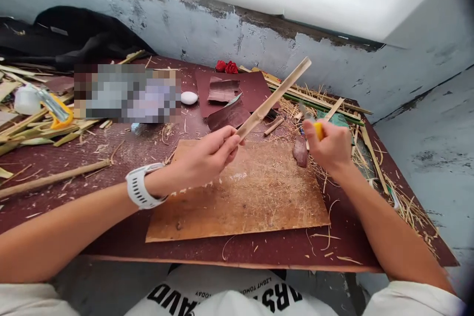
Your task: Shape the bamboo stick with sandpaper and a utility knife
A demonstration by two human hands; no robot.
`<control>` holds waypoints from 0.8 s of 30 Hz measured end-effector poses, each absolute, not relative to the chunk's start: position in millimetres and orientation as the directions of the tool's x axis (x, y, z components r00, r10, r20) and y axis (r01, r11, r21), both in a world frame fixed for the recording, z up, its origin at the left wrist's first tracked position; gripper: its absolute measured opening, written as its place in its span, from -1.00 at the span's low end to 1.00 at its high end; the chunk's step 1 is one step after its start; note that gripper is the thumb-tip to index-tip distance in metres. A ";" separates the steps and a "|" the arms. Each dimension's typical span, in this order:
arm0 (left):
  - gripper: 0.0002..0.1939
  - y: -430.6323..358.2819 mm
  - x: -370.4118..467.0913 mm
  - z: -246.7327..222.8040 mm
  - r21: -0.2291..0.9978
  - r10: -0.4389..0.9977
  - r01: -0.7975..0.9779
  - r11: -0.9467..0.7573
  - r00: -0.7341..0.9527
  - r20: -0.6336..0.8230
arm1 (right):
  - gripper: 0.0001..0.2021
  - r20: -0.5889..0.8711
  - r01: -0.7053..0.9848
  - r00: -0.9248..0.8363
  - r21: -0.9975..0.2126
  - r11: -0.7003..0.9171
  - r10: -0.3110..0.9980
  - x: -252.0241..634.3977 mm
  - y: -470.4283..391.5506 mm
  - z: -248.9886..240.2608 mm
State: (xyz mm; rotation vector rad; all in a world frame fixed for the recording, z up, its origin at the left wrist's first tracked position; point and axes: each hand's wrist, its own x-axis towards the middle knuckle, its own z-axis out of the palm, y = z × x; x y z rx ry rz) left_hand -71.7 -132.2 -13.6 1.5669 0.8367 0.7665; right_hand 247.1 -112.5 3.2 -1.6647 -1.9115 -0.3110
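My left hand (218,150), a white watch on its wrist, is closed around the lower end of a split bamboo strip (272,102). The strip slants up and away to the right, above a worn wooden board (237,197) strewn with fine shavings. To the right, my right hand (331,143) is wrapped round the yellow handle of a knife (318,130). Its blade is blurred and points up and to the left, apart from the strip. Most of the handle is hidden in my fingers.
Dark red sheet pieces (227,114) and a white oval object (189,98) lie beyond the board. A yellow-handled utility knife (61,113) rests on bamboo scraps at left. More strips and shavings (411,215) line the right edge. A peeling wall (229,29) stands behind.
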 end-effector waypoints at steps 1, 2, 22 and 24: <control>-0.78 -129.8 -71.8 -15.2 0.986 0.842 0.119 -0.119 0.538 0.037 | -0.41 0.535 0.947 -0.113 -0.197 0.254 0.837 238.2 -118.0 0.0; -0.76 -128.5 -71.8 -16.7 0.983 0.837 0.126 -0.133 0.546 0.043 | -0.41 0.520 0.931 -0.164 -0.200 0.306 0.839 228.0 -123.4 -3.5; -0.73 -116.6 -74.9 0.6 0.992 0.806 0.119 -0.047 0.590 -0.033 | -0.32 0.505 0.929 -0.371 0.216 0.302 0.779 208.2 -121.9 -7.3; -0.76 -118.0 -73.9 -0.3 0.938 0.852 0.236 -0.255 0.513 0.103 | -0.33 0.505 0.941 -0.337 0.160 0.297 0.795 204.6 -121.1 -8.9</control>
